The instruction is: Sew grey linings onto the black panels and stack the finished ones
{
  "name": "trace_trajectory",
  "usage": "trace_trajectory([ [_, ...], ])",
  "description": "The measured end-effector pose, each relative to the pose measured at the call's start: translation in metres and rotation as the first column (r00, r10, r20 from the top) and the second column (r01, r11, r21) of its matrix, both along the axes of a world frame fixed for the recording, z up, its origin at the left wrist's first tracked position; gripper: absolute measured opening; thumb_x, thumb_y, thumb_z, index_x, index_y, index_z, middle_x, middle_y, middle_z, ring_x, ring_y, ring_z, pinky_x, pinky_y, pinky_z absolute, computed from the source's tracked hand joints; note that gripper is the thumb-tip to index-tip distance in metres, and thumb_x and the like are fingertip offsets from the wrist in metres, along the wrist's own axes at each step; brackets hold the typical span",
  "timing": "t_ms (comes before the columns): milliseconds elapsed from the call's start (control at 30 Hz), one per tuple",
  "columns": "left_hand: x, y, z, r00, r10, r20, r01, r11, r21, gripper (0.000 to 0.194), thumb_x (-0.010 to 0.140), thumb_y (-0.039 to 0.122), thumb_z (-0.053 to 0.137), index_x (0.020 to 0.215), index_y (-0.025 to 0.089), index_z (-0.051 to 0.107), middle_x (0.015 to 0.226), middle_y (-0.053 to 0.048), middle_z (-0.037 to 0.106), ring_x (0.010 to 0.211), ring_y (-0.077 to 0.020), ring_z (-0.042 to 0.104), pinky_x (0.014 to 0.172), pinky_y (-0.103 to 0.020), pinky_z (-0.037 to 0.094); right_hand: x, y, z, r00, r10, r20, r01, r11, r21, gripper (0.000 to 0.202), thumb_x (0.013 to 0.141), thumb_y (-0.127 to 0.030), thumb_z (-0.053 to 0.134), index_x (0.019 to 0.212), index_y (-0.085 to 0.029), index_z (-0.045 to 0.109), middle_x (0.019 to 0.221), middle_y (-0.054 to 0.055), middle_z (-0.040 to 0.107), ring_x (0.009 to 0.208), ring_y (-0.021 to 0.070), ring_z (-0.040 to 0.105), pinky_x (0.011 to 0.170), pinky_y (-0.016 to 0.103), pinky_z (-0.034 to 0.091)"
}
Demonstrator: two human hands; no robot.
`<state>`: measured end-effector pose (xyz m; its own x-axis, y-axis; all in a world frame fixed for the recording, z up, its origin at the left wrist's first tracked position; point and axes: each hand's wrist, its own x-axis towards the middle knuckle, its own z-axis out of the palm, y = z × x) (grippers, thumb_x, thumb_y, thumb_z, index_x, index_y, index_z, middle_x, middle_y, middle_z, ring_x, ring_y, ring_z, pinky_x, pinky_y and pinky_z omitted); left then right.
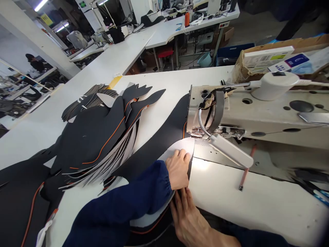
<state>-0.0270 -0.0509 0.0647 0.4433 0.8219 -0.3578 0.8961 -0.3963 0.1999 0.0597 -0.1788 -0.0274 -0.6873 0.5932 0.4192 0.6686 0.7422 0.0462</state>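
Observation:
A black fabric panel (156,144) with a pale underside and orange piping lies under the head of a sewing machine (195,130). My left hand (178,168), in a dark blue sleeve, has its fingers curled on the pale piece (189,145) at the panel's edge, just in front of the presser foot. Closer to me, my right hand (189,216) rests with fingers stretched along the panel's edge, touching it; its thumb is hidden. The near end of the panel, showing orange piping, hangs at the table's front.
Stacked black cut pieces (95,133) with orange piping cover the table's left. A white lamp (231,151) juts from the machine over a reddish pen-like tool (248,168). Blue-handled scissors (321,196) lie at far right. Behind stands a cardboard box (239,68).

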Motion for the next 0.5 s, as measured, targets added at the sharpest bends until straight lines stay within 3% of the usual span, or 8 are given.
trace_trajectory([
  [100,0.005,0.001,-0.004,0.999,0.007,-0.040,-0.008,1.000,-0.026,0.063,0.074,0.015,0.048,0.136,0.010,0.040,0.121,-0.017,0.052,0.106,-0.0299,0.051,0.073,-0.038,0.051,-0.001,0.000,-0.004,1.000,-0.023,-0.010,0.023,1.000,0.008,0.041,0.077,-0.033,0.053,0.100,-0.004,0.070,0.108,0.027,0.065,0.105,0.0439,0.057,0.095,0.064,0.033],
  [300,0.015,0.017,-0.019,1.000,-0.005,-0.002,0.005,1.000,0.004,0.049,0.076,0.014,0.047,0.125,0.009,0.048,0.118,-0.017,0.052,0.100,-0.0289,0.054,0.075,-0.038,0.051,0.001,0.016,-0.002,0.996,-0.063,0.062,0.063,0.998,0.000,0.042,0.073,-0.028,0.053,0.098,0.002,0.070,0.105,0.030,0.065,0.105,0.0447,0.056,0.095,0.066,0.034],
  [500,0.015,0.025,-0.009,1.000,-0.029,-0.010,0.028,0.999,-0.025,0.054,0.067,0.020,0.059,0.119,0.008,0.047,0.118,-0.017,0.050,0.097,-0.0284,0.054,0.076,-0.038,0.052,0.008,0.035,0.012,0.957,-0.055,0.284,0.068,0.997,-0.036,0.044,0.069,-0.022,0.053,0.105,-0.002,0.068,0.112,0.026,0.064,0.107,0.0414,0.056,0.100,0.067,0.033],
])
